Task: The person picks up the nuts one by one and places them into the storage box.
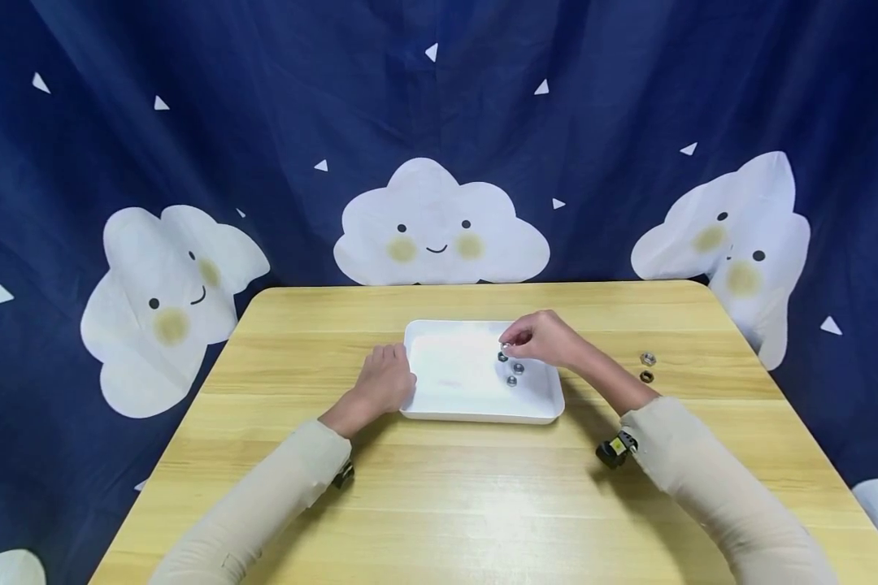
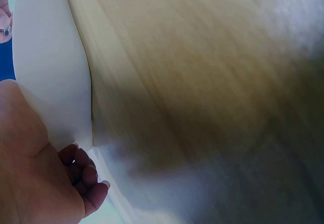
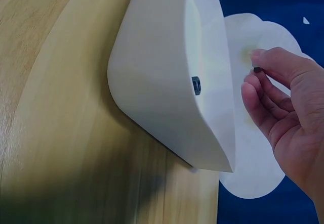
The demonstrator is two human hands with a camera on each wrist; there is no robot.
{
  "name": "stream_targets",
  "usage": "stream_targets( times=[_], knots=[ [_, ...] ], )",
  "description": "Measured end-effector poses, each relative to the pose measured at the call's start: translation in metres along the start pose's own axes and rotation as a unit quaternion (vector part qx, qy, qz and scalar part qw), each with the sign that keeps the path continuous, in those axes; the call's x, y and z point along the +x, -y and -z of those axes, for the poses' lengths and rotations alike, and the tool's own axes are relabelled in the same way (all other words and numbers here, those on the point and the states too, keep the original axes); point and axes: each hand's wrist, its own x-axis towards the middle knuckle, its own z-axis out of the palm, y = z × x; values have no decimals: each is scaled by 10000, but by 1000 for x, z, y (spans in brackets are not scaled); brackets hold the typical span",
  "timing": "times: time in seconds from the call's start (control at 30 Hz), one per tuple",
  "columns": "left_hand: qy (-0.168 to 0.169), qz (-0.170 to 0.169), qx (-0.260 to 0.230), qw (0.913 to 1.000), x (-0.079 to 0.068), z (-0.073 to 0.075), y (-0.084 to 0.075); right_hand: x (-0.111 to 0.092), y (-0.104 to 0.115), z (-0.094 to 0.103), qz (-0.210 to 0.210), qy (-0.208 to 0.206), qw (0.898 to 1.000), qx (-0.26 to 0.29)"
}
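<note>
A shallow white tray (image 1: 454,410) lies on the table. My left hand (image 1: 386,379) grips its left edge, and in the left wrist view the fingers (image 2: 90,186) curl beside the tray's corner. Over the tray's right part, my right hand (image 1: 545,337) pinches a small metal nut (image 1: 506,347) between thumb and fingertips. Only a dark bit of that nut (image 3: 257,70) shows in the right wrist view. Below the right hand, several hex nuts (image 1: 519,369) rest on the tray floor, one of them dark (image 1: 502,357).
To the right of the tray, a silver nut (image 1: 648,358) and a darker nut (image 1: 647,377) lie on the wooden table (image 1: 468,504). A dark blue curtain (image 1: 439,97) with white clouds hangs behind the table's far edge.
</note>
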Motion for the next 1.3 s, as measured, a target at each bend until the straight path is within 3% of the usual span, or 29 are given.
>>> stream_targets(
  times=[0.4,0.9,1.3],
  knots=[
    [-64,-3,-82,9999,-2,6,1,8,-7,-14,209,162,9996,-46],
    [-16,13,-52,10000,-3,1,0,4,-14,-29,215,586,9978,-201],
    [-4,24,-38,10000,-2,1,-1,1,-23,-37,463,516,9973,-235]
  ],
)
